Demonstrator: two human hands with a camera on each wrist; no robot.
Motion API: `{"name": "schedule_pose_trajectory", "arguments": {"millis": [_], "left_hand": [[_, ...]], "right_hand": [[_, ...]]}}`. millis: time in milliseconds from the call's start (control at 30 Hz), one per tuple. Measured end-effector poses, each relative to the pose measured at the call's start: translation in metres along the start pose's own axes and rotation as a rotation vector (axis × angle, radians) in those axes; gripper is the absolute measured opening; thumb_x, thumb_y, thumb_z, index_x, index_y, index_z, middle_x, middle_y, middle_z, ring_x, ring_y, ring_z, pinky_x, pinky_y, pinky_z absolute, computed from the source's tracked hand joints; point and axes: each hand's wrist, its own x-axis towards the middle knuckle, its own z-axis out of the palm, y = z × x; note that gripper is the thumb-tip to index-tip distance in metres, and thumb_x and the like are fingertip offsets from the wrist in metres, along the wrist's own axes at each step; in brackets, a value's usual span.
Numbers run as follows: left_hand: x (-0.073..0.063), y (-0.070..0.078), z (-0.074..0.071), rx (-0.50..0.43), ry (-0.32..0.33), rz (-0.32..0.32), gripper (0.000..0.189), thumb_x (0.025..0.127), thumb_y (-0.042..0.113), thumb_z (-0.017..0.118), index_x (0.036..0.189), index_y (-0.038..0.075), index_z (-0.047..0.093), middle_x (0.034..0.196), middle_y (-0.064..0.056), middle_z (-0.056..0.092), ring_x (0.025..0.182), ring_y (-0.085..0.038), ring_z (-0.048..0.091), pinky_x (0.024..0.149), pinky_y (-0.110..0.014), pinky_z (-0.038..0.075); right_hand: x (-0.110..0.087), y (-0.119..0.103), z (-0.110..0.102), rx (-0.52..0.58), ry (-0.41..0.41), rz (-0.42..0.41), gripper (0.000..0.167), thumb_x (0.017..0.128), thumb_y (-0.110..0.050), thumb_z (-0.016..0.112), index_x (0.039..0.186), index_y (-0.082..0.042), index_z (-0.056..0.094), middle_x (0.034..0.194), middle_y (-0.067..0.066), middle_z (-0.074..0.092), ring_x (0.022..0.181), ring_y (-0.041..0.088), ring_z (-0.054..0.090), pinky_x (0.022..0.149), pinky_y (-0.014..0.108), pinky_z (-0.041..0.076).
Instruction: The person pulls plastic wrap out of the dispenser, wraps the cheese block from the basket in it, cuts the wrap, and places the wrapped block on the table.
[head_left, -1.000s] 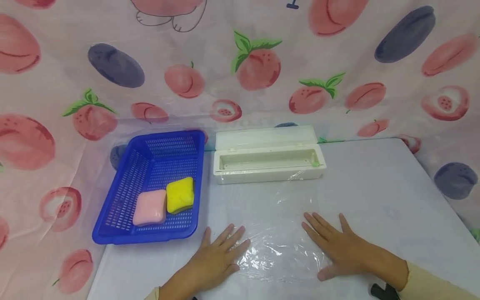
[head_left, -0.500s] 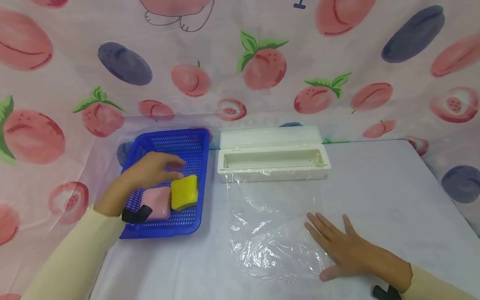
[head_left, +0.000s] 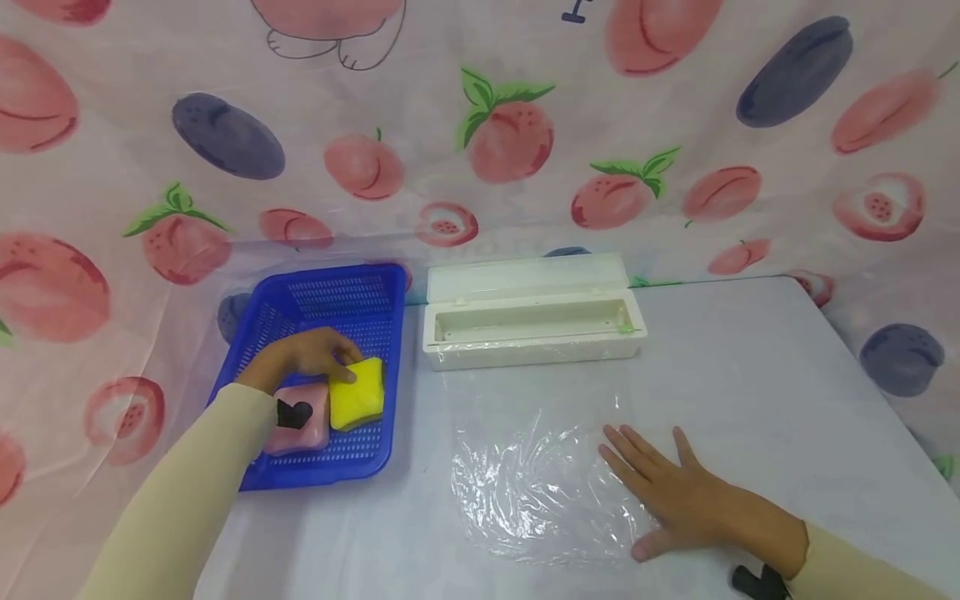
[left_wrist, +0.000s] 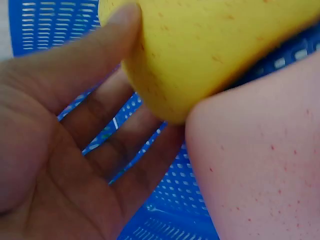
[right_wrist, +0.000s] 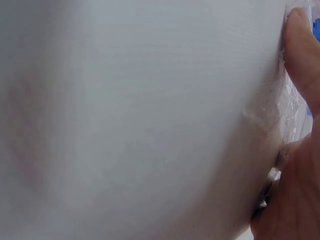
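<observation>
My left hand [head_left: 318, 354] reaches into the blue basket [head_left: 397, 375] and pinches a yellow sponge [head_left: 360, 400] at its far left corner. In the left wrist view the thumb lies on one face of the sponge, with the fingers behind it. Beside it sits a pink sponge [left_wrist: 260, 165], partly hidden by the wrist in the head view. My right hand [head_left: 675, 492] lies flat with fingers spread on the right edge of a sheet of clear cling film [head_left: 525, 492]. The film stretches over the table from the white cling film dispenser [head_left: 532, 354].
The dispenser's lid [head_left: 525, 277] stands raised at the back. White cloth covers the table [head_left: 757, 375], and a fruit-print sheet [head_left: 420, 100] hangs behind and to the left. The basket stands at the table's left side.
My left hand has left the film's left edge, gone over to the basket and taken hold of the yellow sponge. The right hand has stayed on the film.
</observation>
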Motion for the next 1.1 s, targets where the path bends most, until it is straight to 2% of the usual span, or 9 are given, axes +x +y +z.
{"name": "schedule_pose_trajectory", "arguments": {"millis": [167, 333, 433, 500, 600, 700, 867, 967, 1100], "left_hand": [[-0.018, 0.002, -0.007, -0.022, 0.136, 0.068, 0.026, 0.092, 0.020, 0.075, 0.116, 0.012, 0.074, 0.109, -0.008, 0.073, 0.104, -0.028, 0.063, 0.100, -0.053, 0.052], [-0.054, 0.014, -0.026, -0.013, 0.289, 0.094, 0.027, 0.093, 0.021, 0.074, 0.117, 0.009, 0.072, 0.113, -0.011, 0.073, 0.105, -0.031, 0.065, 0.098, -0.055, 0.054], [-0.078, 0.036, -0.040, 0.055, 0.418, 0.125, 0.027, 0.093, 0.021, 0.074, 0.117, 0.008, 0.072, 0.110, -0.013, 0.073, 0.102, -0.032, 0.064, 0.094, -0.056, 0.054], [-0.090, 0.057, -0.045, 0.096, 0.486, 0.157, 0.025, 0.093, 0.020, 0.074, 0.116, 0.009, 0.072, 0.106, -0.012, 0.073, 0.098, -0.031, 0.063, 0.091, -0.055, 0.054], [-0.097, 0.097, -0.037, 0.110, 0.535, 0.223, 0.022, 0.094, 0.020, 0.073, 0.115, 0.012, 0.074, 0.101, -0.008, 0.073, 0.094, -0.028, 0.062, 0.088, -0.050, 0.053], [-0.090, 0.139, -0.014, 0.075, 0.520, 0.322, 0.021, 0.094, 0.017, 0.074, 0.114, 0.012, 0.075, 0.101, -0.007, 0.073, 0.093, -0.026, 0.063, 0.086, -0.045, 0.054], [-0.050, 0.200, 0.045, 0.051, 0.394, 0.489, 0.020, 0.092, 0.016, 0.075, 0.112, 0.011, 0.076, 0.102, -0.003, 0.076, 0.092, -0.021, 0.067, 0.084, -0.036, 0.057], [-0.021, 0.222, 0.080, 0.051, 0.286, 0.524, 0.018, 0.093, 0.019, 0.074, 0.111, 0.013, 0.076, 0.105, -0.001, 0.076, 0.094, -0.018, 0.067, 0.086, -0.033, 0.055], [0.014, 0.234, 0.118, 0.054, 0.185, 0.529, 0.015, 0.092, 0.021, 0.075, 0.107, 0.017, 0.076, 0.109, 0.001, 0.077, 0.097, -0.017, 0.068, 0.089, -0.031, 0.055]], "right_hand": [[0.002, -0.001, -0.001, 0.014, -0.015, 0.006, 0.135, 0.062, -0.092, 0.060, 0.165, -0.021, 0.009, 0.174, 0.005, -0.003, 0.159, 0.037, 0.002, 0.106, 0.087, -0.003], [0.003, -0.003, -0.003, 0.025, -0.026, 0.004, 0.134, 0.063, -0.091, 0.062, 0.165, -0.021, 0.011, 0.174, 0.006, -0.003, 0.159, 0.038, 0.002, 0.105, 0.087, -0.004], [0.003, -0.003, -0.004, 0.026, -0.025, -0.002, 0.134, 0.063, -0.091, 0.061, 0.165, -0.021, 0.011, 0.174, 0.006, -0.003, 0.159, 0.038, 0.002, 0.105, 0.087, -0.003], [0.003, -0.002, -0.003, 0.024, -0.022, -0.005, 0.134, 0.063, -0.091, 0.061, 0.165, -0.020, 0.010, 0.174, 0.006, -0.003, 0.159, 0.038, 0.001, 0.105, 0.088, -0.003], [0.001, 0.000, -0.002, 0.014, -0.014, -0.003, 0.135, 0.063, -0.092, 0.060, 0.165, -0.021, 0.010, 0.174, 0.006, -0.004, 0.159, 0.038, 0.002, 0.105, 0.087, -0.002], [0.002, 0.000, 0.000, 0.014, -0.002, -0.006, 0.135, 0.062, -0.092, 0.060, 0.165, -0.021, 0.010, 0.174, 0.006, -0.003, 0.159, 0.038, 0.002, 0.106, 0.087, -0.002], [0.002, 0.001, -0.001, 0.026, -0.020, 0.011, 0.134, 0.062, -0.091, 0.062, 0.166, -0.022, 0.009, 0.174, 0.004, -0.003, 0.159, 0.037, 0.001, 0.106, 0.087, -0.004], [0.004, 0.001, -0.001, 0.039, -0.061, 0.047, 0.135, 0.062, -0.090, 0.065, 0.166, -0.026, 0.008, 0.174, 0.001, -0.006, 0.160, 0.035, -0.001, 0.106, 0.085, -0.010], [0.005, 0.000, -0.001, 0.053, -0.095, 0.073, 0.135, 0.060, -0.088, 0.067, 0.165, -0.028, 0.009, 0.174, -0.001, -0.007, 0.160, 0.034, -0.003, 0.106, 0.083, -0.014]]}}
